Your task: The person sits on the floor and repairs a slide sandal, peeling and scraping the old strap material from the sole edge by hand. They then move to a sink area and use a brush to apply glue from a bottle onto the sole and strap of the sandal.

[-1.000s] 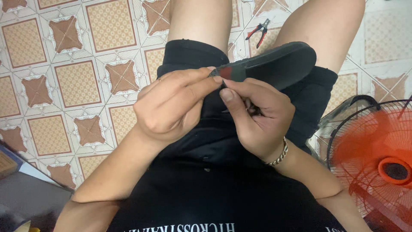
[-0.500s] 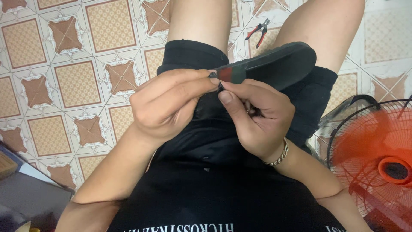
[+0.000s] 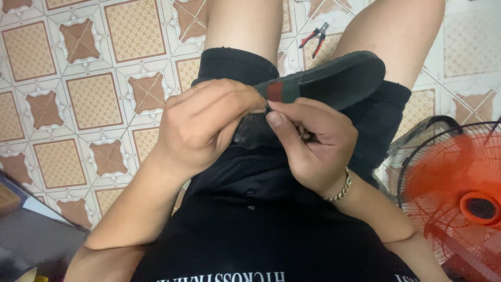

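I sit with a black sandal (image 3: 334, 78) lying across my lap, its sole towards me, a red and green striped band at its near end. My left hand (image 3: 206, 122) has its grip clamped on that end. My right hand (image 3: 313, 143) pinches the same edge, thumb pressed flat. Holding the sandal steady against my thigh seems wise. Red-handled pliers (image 3: 314, 37) lie on the tiled floor (image 3: 78, 89) beyond the sandal; an orange fan (image 3: 459, 193) stands right of it.

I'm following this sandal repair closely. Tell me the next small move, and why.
Probably press the strap's red-and-green edge down against the black sandal: both the left hand and right hand already pinch that spot, thumbs meeting at the seam.
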